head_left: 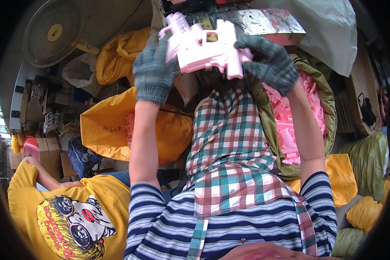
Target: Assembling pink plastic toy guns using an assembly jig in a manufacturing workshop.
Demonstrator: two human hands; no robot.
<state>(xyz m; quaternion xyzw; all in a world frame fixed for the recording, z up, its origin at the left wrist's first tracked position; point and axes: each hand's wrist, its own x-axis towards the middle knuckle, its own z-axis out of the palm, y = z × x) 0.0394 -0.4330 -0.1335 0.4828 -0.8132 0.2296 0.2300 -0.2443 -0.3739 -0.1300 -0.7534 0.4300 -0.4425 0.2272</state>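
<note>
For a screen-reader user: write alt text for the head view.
Two hands in grey knit gloves, left hand and right hand, hold a pink plastic toy gun up over a checked apron. An olive sack of pink plastic parts sits right; yellow bags and a person in a yellow shirt left.

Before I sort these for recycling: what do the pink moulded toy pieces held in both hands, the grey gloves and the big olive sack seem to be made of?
Pink moulded toy pieces: apparently rigid plastic, smooth and slightly glossy, with crisp moulded edges. Grey gloves on the left hand and right hand: knitted yarn, matte, with a visible ribbed, flecked weave. Big olive sack: probably woven plastic or coarse fabric; it creases softly and has a dull sheen.
</note>
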